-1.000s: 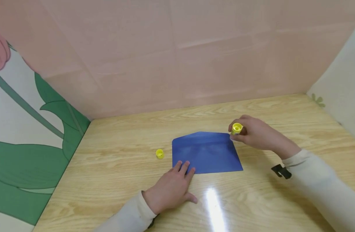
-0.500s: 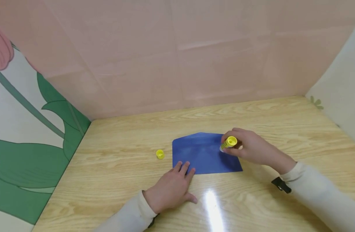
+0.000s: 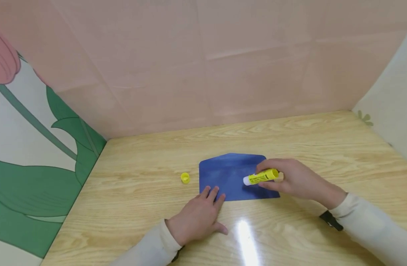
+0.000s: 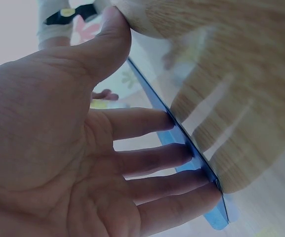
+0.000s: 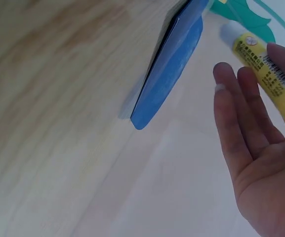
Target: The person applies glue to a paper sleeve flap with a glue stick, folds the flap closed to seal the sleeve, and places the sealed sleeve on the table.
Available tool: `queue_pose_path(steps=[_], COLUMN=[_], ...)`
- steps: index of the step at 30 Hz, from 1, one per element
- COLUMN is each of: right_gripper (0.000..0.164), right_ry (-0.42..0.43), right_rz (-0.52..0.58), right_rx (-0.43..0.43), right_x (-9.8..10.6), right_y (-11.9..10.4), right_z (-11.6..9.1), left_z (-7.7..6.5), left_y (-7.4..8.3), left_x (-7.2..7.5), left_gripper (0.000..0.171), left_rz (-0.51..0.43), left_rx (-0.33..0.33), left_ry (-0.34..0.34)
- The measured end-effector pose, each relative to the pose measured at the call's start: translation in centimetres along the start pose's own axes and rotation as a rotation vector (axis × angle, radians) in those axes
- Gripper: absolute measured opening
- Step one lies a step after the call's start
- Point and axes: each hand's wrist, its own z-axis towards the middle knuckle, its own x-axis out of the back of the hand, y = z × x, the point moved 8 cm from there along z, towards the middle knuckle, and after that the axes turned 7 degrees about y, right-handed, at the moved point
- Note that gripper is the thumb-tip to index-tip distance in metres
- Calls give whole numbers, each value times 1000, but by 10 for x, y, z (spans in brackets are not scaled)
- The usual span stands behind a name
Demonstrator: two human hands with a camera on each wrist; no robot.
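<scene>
A blue envelope [image 3: 223, 177] lies on the wooden table with its pointed flap edge toward the back. My left hand [image 3: 198, 218] rests with spread, straight fingers on its near left corner; the left wrist view shows the fingertips along the envelope's edge [image 4: 186, 133]. In my right hand [image 3: 294, 181] I hold an uncapped yellow glue stick [image 3: 263, 177] between thumb and fingers. It is tilted nearly flat, its white end pointing left, over the right half of the envelope. The right wrist view shows printed text and a barcode on the glue stick [image 5: 265, 66].
A small yellow cap [image 3: 185, 178] stands on the table just left of the envelope. A pink wall covering [image 3: 203, 66] rises behind the table [image 3: 140, 207], with a green leaf-patterned panel [image 3: 33, 184] on the left and a pale panel [image 3: 393, 96] on the right.
My right hand has moved from the envelope's far right corner toward me and slightly inward, tipping the glue stick from near upright to nearly flat. The left hand keeps its place.
</scene>
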Motion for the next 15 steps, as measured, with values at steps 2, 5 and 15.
queue_pose_path(steps=[2, 5, 15], right_gripper=[34, 33, 32], right_ry=[-23, -60, -16], right_rz=[-25, -96, -212], right_rx=[4, 69, 471], right_x=[-3, -7, -15], right_y=[-1, -6, -42], right_z=[0, -2, -18], left_z=[-1, -2, 0], left_y=[0, 0, -1], left_x=[-1, -2, 1], left_gripper=[83, 83, 83], left_rz=[-1, -2, 27], left_rx=[5, 12, -8], left_ry=[1, 7, 25])
